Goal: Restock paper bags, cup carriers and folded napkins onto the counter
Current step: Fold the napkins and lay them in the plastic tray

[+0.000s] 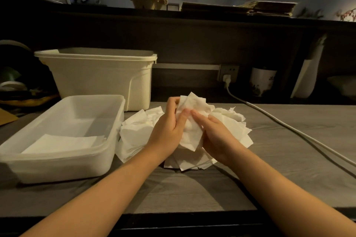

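One napkin [190, 106] pinched in the grip of left hand [169, 123] and right hand [217, 136] over the pile [134, 134], so best match corners squarely before creasing!

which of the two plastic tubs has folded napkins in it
The shallow white tub nearest the person, on the left: a flat stack of folded napkins lies on its floor. The taller cream bin behind it hides its inside from this view.
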The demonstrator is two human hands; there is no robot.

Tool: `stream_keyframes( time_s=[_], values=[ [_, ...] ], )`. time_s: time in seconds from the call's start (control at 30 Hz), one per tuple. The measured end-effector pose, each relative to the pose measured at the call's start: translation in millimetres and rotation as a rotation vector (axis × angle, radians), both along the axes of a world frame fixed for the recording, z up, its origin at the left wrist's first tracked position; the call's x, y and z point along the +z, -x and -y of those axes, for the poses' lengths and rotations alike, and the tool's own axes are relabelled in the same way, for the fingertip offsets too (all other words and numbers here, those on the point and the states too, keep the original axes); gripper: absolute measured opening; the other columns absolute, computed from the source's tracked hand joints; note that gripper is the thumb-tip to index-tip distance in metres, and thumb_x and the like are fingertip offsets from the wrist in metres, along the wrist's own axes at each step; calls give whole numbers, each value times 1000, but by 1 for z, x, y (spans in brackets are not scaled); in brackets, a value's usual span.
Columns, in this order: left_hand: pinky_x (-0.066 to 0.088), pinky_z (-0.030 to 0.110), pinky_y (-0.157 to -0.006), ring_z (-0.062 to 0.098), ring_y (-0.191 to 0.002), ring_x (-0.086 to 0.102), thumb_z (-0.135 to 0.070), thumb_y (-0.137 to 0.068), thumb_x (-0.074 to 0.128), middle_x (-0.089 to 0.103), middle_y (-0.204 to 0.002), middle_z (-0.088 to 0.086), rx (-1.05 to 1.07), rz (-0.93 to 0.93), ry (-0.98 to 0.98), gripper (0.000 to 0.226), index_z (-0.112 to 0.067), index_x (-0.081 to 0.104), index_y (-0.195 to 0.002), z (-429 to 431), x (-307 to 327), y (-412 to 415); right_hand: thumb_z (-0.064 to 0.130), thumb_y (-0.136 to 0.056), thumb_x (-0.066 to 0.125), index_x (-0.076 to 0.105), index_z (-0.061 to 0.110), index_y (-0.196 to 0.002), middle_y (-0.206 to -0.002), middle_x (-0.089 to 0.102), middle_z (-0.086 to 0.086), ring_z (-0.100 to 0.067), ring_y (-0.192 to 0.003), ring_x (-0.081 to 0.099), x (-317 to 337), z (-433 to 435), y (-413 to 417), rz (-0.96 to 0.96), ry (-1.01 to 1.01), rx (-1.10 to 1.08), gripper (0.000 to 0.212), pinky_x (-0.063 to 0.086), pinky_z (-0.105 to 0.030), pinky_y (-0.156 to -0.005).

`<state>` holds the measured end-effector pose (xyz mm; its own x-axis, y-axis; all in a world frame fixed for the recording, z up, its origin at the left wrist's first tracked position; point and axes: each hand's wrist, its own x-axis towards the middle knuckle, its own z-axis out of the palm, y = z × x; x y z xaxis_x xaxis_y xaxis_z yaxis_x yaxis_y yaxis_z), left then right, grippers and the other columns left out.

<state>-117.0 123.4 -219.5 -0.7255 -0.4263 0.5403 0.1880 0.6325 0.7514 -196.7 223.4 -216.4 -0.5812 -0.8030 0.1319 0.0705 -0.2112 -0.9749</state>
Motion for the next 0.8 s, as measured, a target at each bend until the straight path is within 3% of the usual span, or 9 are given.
stream_keyframes(
  time_s=[0.1, 0.2, 0.3, 0.37, 0.43, 0.5, 0.6, 0.7, 0.8],
  values=[
    [54, 19, -70, -5, -84, 55, -33, -93, 47, 47, -98, -26, -50, 8, -33, 35, -36, 23, -118, 2, 0, -2, 32, -95, 44, 62, 17, -98, -86, 72, 0, -15, -81, 69, 0, -1, 0, -37, 36, -68, 24, 57, -29, -73],
    [56, 28, -78, 4, -90, 60, -27, -90, 58, 54, -104, -14, -71, 36, 16, 49, -36, 25, -125, 4, 0, -2, 32, -95, 45, 63, 15, -99, -93, 71, -7, -22, -89, 68, 2, -4, 4, -11, 116, -142, 25, 55, -38, -81],
    [56, 23, -74, 5, -88, 60, -27, -90, 57, 55, -103, -10, -27, 57, 87, 43, -30, 35, -127, 4, 0, -2, 30, -93, 48, 63, 16, -97, -87, 71, -2, -16, -84, 67, 5, -6, 7, 15, 185, -186, 21, 55, -29, -77],
    [54, 23, -72, 7, -87, 59, -28, -90, 58, 58, -97, -10, 49, 15, 112, 28, -29, 45, -116, 8, 1, -2, 24, -90, 54, 63, 17, -97, -88, 69, 2, -12, -86, 65, 7, -8, 9, -12, 229, -214, 13, 54, -26, -76],
    [47, 18, -68, 6, -84, 57, -30, -88, 59, 59, -89, -10, 159, -62, 116, 12, -28, 53, -98, 13, 3, -4, 16, -88, 57, 62, 19, -93, -86, 66, 2, -12, -84, 63, 9, -10, 14, -138, 192, -282, 8, 51, -26, -76],
    [42, 12, -64, 0, -76, 54, -31, -87, 60, 58, -79, -14, 181, -154, 62, 7, -28, 55, -84, 19, 8, -7, 14, -86, 62, 62, 20, -88, -81, 66, -1, -13, -79, 62, 12, -14, 19, -386, 69, -362, 6, 51, -27, -74],
    [45, 10, -60, -5, -71, 56, -30, -88, 57, 59, -74, -14, 96, -172, 11, 7, -31, 56, -81, 20, 15, -15, 18, -80, 69, 60, 29, -90, -88, 67, -1, -16, -83, 65, 15, -20, 23, -633, -97, -293, 17, 54, -30, -77],
    [53, 28, -65, 8, -75, 59, -38, -89, 54, 62, -80, -6, 97, 34, 227, 15, -24, 59, -92, 26, 12, -18, 23, -79, 70, 52, 40, -96, -93, 60, 11, -8, -86, 62, 15, -22, 19, -753, -238, -170, 31, 57, -25, -73],
    [51, 43, -70, 15, -76, 58, -45, -88, 53, 63, -83, -4, 101, 207, 355, 24, -24, 56, -101, 27, 8, -17, 26, -81, 69, 58, 29, -110, -97, 59, 12, -8, -91, 59, 13, -21, 20, -920, -373, -178, 30, 54, -29, -81]
  ],
)
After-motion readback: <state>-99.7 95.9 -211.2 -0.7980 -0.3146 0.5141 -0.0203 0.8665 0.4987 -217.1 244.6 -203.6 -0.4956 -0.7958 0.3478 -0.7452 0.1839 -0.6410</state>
